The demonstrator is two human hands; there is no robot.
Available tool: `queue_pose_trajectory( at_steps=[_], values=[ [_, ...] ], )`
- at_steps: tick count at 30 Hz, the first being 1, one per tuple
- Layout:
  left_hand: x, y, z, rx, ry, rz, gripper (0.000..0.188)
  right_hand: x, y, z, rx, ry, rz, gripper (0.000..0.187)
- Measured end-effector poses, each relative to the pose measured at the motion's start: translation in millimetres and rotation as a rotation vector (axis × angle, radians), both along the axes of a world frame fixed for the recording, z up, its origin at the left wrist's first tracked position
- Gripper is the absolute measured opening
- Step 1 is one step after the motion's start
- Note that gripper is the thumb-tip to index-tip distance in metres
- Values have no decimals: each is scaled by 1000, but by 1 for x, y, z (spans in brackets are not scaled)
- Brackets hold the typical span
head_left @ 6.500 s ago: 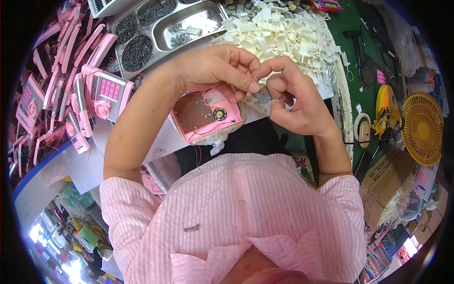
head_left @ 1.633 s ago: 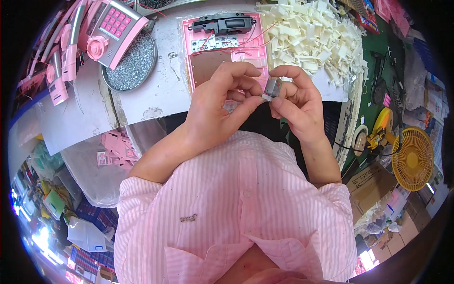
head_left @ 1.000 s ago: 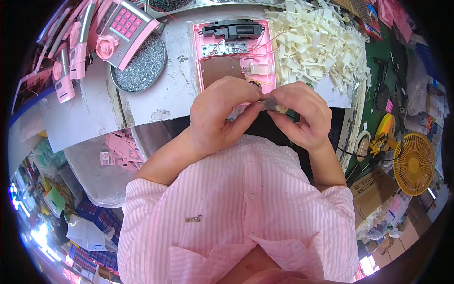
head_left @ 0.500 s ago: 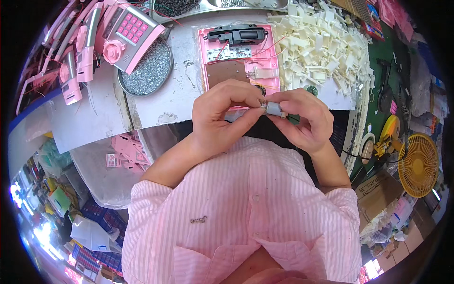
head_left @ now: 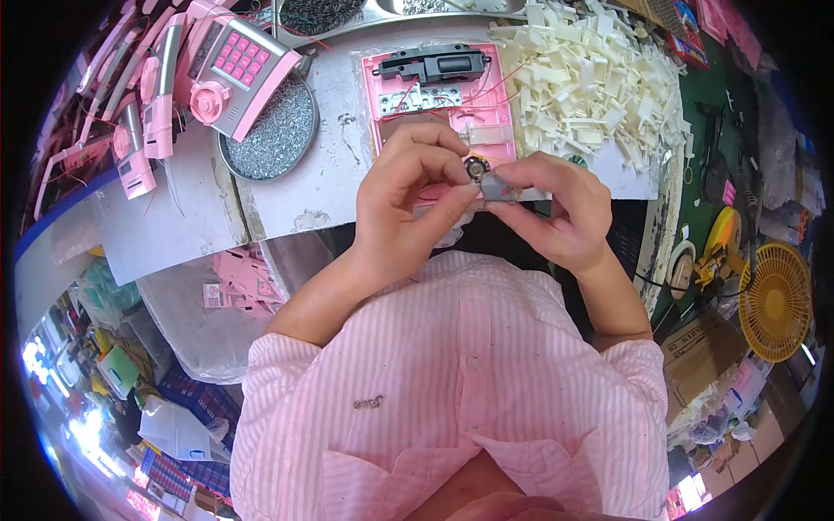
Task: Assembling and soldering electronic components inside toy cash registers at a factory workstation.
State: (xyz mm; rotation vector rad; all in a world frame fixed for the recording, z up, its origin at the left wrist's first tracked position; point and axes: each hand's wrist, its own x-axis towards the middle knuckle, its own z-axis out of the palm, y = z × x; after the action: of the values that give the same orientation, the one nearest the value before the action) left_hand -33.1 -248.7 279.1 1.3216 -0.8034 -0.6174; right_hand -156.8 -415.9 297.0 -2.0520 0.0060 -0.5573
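Observation:
My right hand (head_left: 565,204) pinches a small grey metal motor (head_left: 497,187) between thumb and fingers, just over the table's front edge. Close against its left end, the thumb and forefinger of my left hand (head_left: 404,187) are pressed together; what they grip is too small and covered to name. Right behind my hands lies an open pink plastic casing (head_left: 501,91) with a black part (head_left: 434,64), a metal plate and thin red wires inside. A small round dark part (head_left: 476,167) shows between my hands. My left hand hides the casing's lower left.
White plastic pieces (head_left: 591,78) are heaped at the right. A round dish of screws (head_left: 274,135) stands at the left, beside pink keypad housings (head_left: 239,65). A metal tray (head_left: 373,16) lies at the back. Low at the right stands a yellow fan (head_left: 775,300).
Both hands have risen slightly away from my body, and the motor has turned a little in the fingers. The round dark part shows more fully between them.

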Motion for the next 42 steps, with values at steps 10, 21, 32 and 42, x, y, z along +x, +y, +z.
queue_pose_trajectory(
  at_steps=[10,21,32,42],
  values=[
    [-2,-7,5,5,546,-109,29,2,11,-20,362,12,-87,36],
    [-1,-4,6,23,624,-137,20,3,-4,-13,389,76,92,30],
    [-2,-2,8,165,563,-127,15,-1,-6,-8,531,241,96,19],
    [-8,-6,11,184,415,-75,13,-4,-6,-1,688,375,109,12]
  ],
)
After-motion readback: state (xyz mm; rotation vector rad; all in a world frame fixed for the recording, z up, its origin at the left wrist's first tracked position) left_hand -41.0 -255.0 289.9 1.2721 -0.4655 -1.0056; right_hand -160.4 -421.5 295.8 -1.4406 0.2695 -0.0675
